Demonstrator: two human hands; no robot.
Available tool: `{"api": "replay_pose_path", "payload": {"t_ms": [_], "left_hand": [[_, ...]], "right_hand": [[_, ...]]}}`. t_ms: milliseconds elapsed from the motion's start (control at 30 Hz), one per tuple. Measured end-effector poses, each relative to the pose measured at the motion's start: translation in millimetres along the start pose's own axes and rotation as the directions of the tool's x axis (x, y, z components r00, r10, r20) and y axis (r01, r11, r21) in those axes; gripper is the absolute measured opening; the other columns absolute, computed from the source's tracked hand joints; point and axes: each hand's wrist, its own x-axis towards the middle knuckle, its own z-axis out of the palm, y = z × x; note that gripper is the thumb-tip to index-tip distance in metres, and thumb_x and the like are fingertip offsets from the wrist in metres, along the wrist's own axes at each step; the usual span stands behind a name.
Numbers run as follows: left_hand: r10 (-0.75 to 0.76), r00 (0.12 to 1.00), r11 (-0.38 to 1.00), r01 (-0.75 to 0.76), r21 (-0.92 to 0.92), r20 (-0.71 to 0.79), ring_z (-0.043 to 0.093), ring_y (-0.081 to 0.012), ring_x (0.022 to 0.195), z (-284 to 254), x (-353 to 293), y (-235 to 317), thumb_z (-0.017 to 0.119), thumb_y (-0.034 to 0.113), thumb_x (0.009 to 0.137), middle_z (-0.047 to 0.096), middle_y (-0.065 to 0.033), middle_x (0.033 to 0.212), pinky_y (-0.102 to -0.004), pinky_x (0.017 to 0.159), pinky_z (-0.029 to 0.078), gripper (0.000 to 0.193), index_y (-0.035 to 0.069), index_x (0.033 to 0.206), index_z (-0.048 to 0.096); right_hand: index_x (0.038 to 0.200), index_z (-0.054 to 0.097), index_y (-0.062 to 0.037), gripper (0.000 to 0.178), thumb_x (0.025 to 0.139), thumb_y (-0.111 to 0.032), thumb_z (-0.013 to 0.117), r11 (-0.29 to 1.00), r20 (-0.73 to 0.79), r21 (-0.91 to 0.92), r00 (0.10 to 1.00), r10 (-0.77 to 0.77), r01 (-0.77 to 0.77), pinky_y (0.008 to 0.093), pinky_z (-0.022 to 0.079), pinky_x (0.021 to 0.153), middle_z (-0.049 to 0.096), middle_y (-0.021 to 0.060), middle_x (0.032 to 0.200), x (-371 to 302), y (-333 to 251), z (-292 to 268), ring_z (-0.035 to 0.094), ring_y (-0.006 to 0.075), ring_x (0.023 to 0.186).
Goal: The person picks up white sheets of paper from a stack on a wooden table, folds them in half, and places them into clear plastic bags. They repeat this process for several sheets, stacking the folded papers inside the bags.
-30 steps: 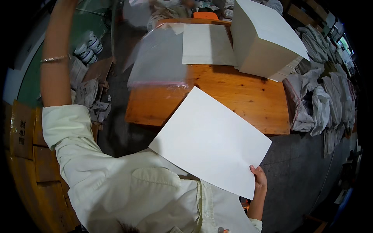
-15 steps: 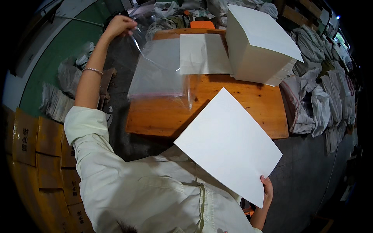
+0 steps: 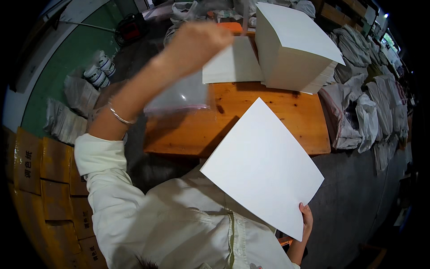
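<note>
My right hand [image 3: 307, 215] grips the lower right corner of a white sheet stack [image 3: 264, 166], tilted in front of my body; how many sheets it has I cannot tell. Blurred by motion, my left hand [image 3: 204, 42] is raised over the table's far left part, fingers closed. A faint streak of clear film by its fingertips appears to be a clear plastic bag [image 3: 246, 17]. Beneath the left forearm lies a pile of clear plastic bags [image 3: 179, 96]. Beside that pile a pale sheet [image 3: 235, 65] lies flat, partly covered by the hand.
A tall stack of white paper [image 3: 295, 56] stands at the back right of the wooden table [image 3: 277, 119]. Cardboard boxes [image 3: 56, 197] are piled at my left. Grey and white sacks [image 3: 354, 116] crowd the right side. White tubs [image 3: 96, 76] stand on the floor to the left.
My left hand has swept right from the far left to above the table, drawing the clear film along. My right hand and the white sheet stack have barely moved.
</note>
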Motion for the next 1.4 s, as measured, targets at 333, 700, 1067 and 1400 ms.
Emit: {"api": "replay_pose_path", "payload": {"t_ms": [333, 700, 1067, 1400], "left_hand": [[-0.358, 0.895, 0.865, 0.425, -0.265, 0.266, 0.050, -0.0341, 0.116, 101.5, -123.2, 199.2, 0.058, 0.010, 0.075, 0.052, -0.0125, 0.126, -0.0341, 0.070, 0.055, 0.019, 0.007, 0.093, 0.064], [-0.450, 0.556, 0.399, 0.825, -0.400, 0.699, 0.059, -0.0417, 0.094, 27.1, -123.1, 197.3, 0.048, 0.028, 0.091, 0.051, -0.0239, 0.120, -0.0485, 0.072, 0.050, 0.037, 0.007, 0.121, 0.045], [-0.447, 0.384, -0.149, 0.859, -0.490, 0.808, 0.065, -0.0212, 0.086, 64.0, -129.1, 159.0, 0.051, 0.017, 0.092, 0.051, -0.0182, 0.126, -0.0249, 0.065, 0.052, 0.040, 0.006, 0.130, 0.043], [-0.334, 0.402, 0.444, 0.865, -0.234, 0.852, 0.013, -0.0457, 0.134, 90.2, -126.5, 212.8, 0.056, 0.062, 0.077, 0.023, -0.0207, 0.145, -0.0641, 0.104, 0.013, 0.085, 0.009, 0.140, 0.032]], "right_hand": [[0.121, 0.046, 0.0064, 0.044, 0.084, -0.010, 0.062, 0.993, 0.058, -0.090, 0.995, 0.080, -0.074, 0.0360, 0.054, 0.080, 0.062, 0.0167, 0.106, -6.0, -6.2, -45.5, 0.064, 0.0239, 0.091], [0.116, 0.050, 0.0065, 0.039, 0.083, -0.010, 0.063, 0.969, -0.020, -0.204, 0.990, 0.138, -0.139, 0.0351, 0.054, 0.077, 0.064, 0.0152, 0.103, 8.0, -18.1, -36.1, 0.066, 0.0229, 0.083], [0.115, 0.051, 0.0057, 0.041, 0.081, -0.011, 0.064, 0.962, -0.027, -0.272, 0.999, 0.019, -0.026, 0.0347, 0.055, 0.075, 0.064, 0.0163, 0.103, -7.9, -52.1, -57.4, 0.065, 0.0229, 0.084], [0.117, 0.048, 0.0070, 0.045, 0.082, -0.017, 0.062, 0.894, -0.091, -0.428, 0.978, -0.185, 0.130, 0.0333, 0.055, 0.069, 0.064, 0.0165, 0.098, -15.4, -102.3, -44.1, 0.066, 0.0227, 0.080]]}}
